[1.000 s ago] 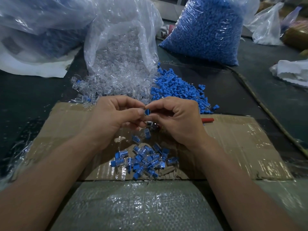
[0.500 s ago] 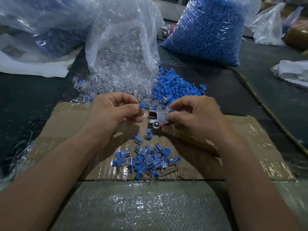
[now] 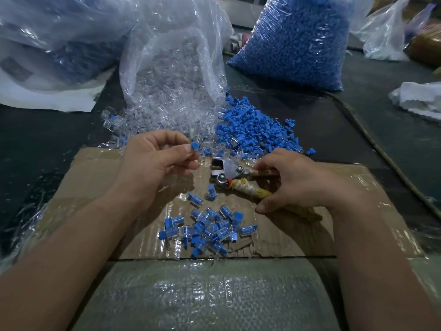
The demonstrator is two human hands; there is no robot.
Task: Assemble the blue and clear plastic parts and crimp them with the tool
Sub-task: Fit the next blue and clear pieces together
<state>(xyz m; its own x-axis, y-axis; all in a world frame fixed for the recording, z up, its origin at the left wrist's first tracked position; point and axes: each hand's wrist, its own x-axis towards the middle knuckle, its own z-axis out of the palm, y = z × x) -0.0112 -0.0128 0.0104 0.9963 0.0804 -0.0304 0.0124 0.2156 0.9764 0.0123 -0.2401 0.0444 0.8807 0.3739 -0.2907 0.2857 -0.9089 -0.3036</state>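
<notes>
My left hand [image 3: 155,163] pinches a small blue and clear part [image 3: 194,147] between thumb and forefinger, held just left of the tool's jaws. The crimping tool [image 3: 226,169] lies on the cardboard [image 3: 346,211], its metal head pointing left and its handles wrapped in yellowish tape. My right hand [image 3: 296,180] curls its fingers and thumb round those handles. A heap of assembled blue and clear pieces [image 3: 207,229] lies on the cardboard below the tool. Loose blue parts [image 3: 253,125] and clear parts [image 3: 167,111] are piled behind.
An open clear bag [image 3: 171,56] spills the clear parts. A full bag of blue parts [image 3: 296,39] stands at the back right. More plastic bags [image 3: 59,27] sit at the back left. A cord [image 3: 372,144] runs along the dark table on the right.
My right hand has let go of the part and moved right, taking hold of the tool's handles. My left hand keeps the part and has lifted slightly left.
</notes>
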